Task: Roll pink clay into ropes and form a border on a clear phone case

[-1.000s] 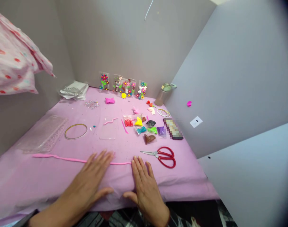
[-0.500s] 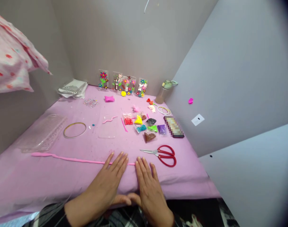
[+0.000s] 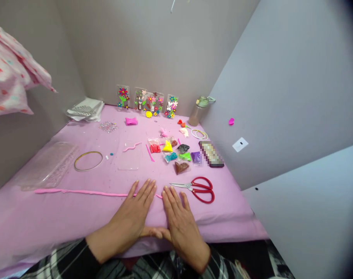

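Observation:
A long thin pink clay roll lies across the pink cloth, thicker at its left end. My left hand presses flat on its right part with fingers stretched out. Just to the right, my right hand lies flat over the roll's thin right end, fingers extended. Between the two hands a short, slightly wavy bit of the roll shows; what lies under the palms is hidden. My thumbs meet near the table's front edge. Red-handled scissors rest just beyond my right hand, their tips pointing left.
Clay packets, including a brown one, lie beyond the scissors. A clear phone case holds a wavy pink strip. Farther out are a bangle, a plastic sheet, a phone, a bottle and decorated cases.
Both hands have slid forward a little over the roll, staying flat. The roll's right part has moved away from me with them, and the bit between the hands looks wavier.

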The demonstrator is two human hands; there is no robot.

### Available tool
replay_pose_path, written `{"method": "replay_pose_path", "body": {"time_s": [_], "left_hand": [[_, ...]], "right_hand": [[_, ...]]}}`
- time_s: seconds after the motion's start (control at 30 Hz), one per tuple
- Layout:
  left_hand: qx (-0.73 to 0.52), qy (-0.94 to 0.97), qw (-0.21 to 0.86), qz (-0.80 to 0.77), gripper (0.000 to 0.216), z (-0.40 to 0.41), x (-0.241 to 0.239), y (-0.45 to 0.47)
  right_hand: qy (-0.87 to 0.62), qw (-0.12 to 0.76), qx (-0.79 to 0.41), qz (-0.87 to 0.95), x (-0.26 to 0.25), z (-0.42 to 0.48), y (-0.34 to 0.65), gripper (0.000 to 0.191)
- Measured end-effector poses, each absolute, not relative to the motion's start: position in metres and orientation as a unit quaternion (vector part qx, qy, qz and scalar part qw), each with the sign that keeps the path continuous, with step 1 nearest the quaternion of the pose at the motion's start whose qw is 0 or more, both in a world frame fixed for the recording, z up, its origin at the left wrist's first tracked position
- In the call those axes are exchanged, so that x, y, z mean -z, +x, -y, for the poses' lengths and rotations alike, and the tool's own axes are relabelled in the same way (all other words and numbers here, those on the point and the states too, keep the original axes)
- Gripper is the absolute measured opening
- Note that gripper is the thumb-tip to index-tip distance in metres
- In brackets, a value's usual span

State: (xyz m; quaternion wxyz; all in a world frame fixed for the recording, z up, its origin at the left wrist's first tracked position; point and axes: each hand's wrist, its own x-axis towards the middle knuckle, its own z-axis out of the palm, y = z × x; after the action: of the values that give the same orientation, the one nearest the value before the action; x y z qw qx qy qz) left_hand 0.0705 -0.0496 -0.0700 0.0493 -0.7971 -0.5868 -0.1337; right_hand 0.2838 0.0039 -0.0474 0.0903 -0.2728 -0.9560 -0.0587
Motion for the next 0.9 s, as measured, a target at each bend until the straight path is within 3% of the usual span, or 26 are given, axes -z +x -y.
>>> {"method": "replay_pose_path", "body": {"time_s": [0.27,0.57,0.8,0.9], "left_hand": [[0.137,-0.798,0.098,0.578,0.127,0.076,0.06,0.043],[0.098,-0.777,0.065,0.618,0.113,0.053,0.065,0.039],[0.116,-0.794,0.055,0.594,0.127,0.082,0.079,0.043],[0.12,-0.791,0.058,0.597,0.12,0.074,0.08,0.042]], "right_hand": [[-0.33,0.146,0.079,0.929,0.04,-0.02,0.313,0.101],[-0.292,0.11,0.08,0.947,0.051,-0.015,0.286,0.101],[-0.291,0.114,0.075,0.947,0.048,-0.011,0.297,0.097],[-0.297,0.129,0.078,0.943,0.045,-0.01,0.293,0.103]]}}
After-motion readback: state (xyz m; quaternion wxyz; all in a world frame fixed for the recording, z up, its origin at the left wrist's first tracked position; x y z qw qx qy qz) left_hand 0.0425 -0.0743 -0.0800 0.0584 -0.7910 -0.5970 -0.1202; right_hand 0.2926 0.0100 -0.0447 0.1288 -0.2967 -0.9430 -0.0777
